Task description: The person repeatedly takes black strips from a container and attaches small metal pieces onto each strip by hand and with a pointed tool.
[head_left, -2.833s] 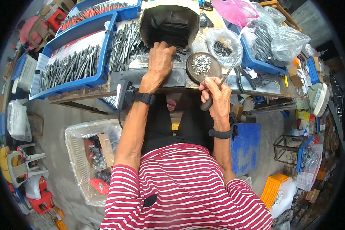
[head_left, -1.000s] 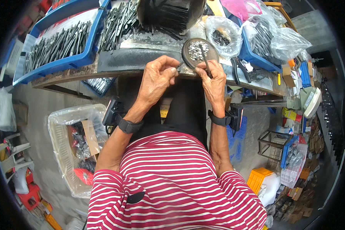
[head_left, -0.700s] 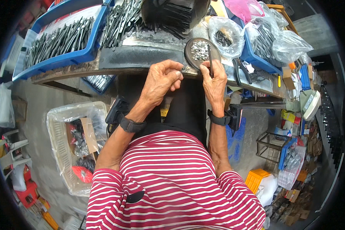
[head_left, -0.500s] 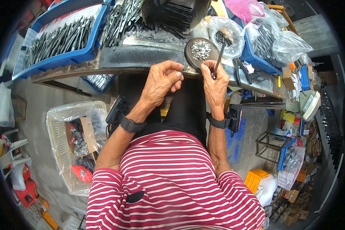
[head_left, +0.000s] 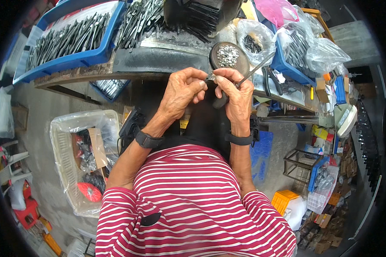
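My left hand (head_left: 182, 92) is closed in a pinch in front of the bench edge, on a small dark piece (head_left: 208, 78) mostly hidden by the fingertips. Close beside it, my right hand (head_left: 237, 94) has thumb and forefinger together at that piece, with a tiny shiny bit between them. Lying across the same hand is a dark-handled tool with a long thin shaft (head_left: 261, 64), like a screwdriver. Its handle sticks out below the palm. Just beyond the hands, a round brown dish (head_left: 243, 65) carries a heap of small silvery parts (head_left: 227, 56).
Left on the bench, a blue bin (head_left: 73, 65) holds many dark slim parts. Black-handled pliers (head_left: 266, 81) lie right of my hands. Behind them are a clear bag (head_left: 266, 32) of small black pieces and another blue bin (head_left: 283, 64). A cream basket (head_left: 62, 171) stands on the floor.
My right hand has moved left from the dish to my left fingertips, bringing a tiny shiny bit. The long tool in it has swung from nearly upright to slanting right.
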`<action>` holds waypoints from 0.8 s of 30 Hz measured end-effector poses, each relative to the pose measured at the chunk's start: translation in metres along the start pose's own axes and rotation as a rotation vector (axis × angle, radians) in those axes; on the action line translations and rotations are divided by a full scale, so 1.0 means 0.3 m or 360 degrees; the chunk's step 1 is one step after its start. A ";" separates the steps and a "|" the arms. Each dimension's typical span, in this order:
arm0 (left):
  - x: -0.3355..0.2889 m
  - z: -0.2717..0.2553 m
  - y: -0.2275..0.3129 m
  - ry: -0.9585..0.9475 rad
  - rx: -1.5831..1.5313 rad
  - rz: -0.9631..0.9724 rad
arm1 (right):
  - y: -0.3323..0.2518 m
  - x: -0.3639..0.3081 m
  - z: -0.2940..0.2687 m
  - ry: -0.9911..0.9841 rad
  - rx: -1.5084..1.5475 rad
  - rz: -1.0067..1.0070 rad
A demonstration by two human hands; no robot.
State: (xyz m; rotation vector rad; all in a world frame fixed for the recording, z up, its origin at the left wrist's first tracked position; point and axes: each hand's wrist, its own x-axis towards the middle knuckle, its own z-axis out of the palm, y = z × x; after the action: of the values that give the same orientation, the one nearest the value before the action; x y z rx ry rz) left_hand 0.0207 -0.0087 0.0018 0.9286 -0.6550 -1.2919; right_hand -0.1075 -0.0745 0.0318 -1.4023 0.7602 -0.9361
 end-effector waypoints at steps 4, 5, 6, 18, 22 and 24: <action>-0.001 -0.001 -0.001 -0.0007 0.0009 -0.0004 | -0.001 -0.003 0.011 -0.0023 0.0019 -0.0014; -0.002 -0.002 -0.002 -0.0004 0.0007 0.0002 | -0.001 -0.004 0.015 -0.0026 0.0018 -0.0013; -0.002 -0.003 -0.003 -0.0004 0.0003 0.0006 | -0.001 -0.005 0.017 -0.0024 -0.0010 -0.0029; -0.004 -0.006 -0.009 0.0010 0.0002 0.0047 | 0.020 0.002 0.029 -0.0001 -0.0096 -0.0112; -0.005 -0.005 -0.006 0.0013 -0.0002 0.0059 | 0.023 0.003 0.029 -0.0002 -0.0105 -0.0094; -0.007 -0.002 -0.001 0.0034 0.0030 0.0057 | 0.024 0.004 0.029 0.0000 -0.0100 -0.0088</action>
State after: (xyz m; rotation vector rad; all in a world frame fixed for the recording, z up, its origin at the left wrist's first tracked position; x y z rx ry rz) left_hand 0.0207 -0.0066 0.0013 0.9408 -0.6652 -1.2446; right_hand -0.0986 -0.0721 0.0251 -1.4846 0.7598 -0.9618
